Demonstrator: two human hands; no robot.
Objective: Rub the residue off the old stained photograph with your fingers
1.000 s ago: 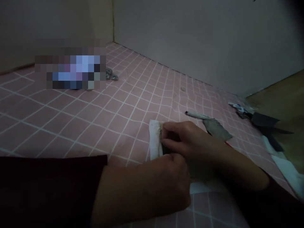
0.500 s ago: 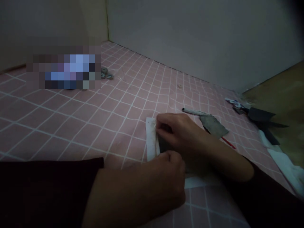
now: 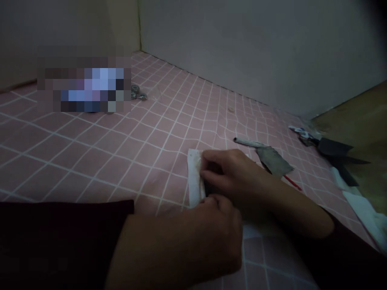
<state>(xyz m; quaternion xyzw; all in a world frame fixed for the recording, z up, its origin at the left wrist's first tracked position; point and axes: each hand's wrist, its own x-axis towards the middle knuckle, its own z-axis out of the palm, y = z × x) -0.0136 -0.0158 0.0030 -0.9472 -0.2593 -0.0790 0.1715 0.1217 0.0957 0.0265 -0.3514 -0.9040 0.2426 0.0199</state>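
Observation:
A white sheet (image 3: 194, 177), paper or thin cloth, lies on the pink checked cover under both my hands. On it rests a dark flat piece, mostly hidden between the hands. My right hand (image 3: 232, 171) is closed in a pinch at the far part of the dark piece's left edge, near a pale strip on the sheet. Closer to me, my left hand (image 3: 214, 231) is curled shut with thumb and fingertips at the same edge. What the fingertips pinch is too dark and covered to make out.
Right of my hands lie a grey-green fabric scrap (image 3: 273, 161), a pen-like tube (image 3: 248, 142) and a thin red stick (image 3: 292, 182). Black pieces (image 3: 335, 149) and white cloth (image 3: 363, 209) sit by the right edge. Small metallic items (image 3: 138, 92) lie far left beside a blurred-out patch.
The view has shifted slightly. My left hand has moved a little to the right and down, and less of the dark piece shows. Both hands stay closed at the edge.

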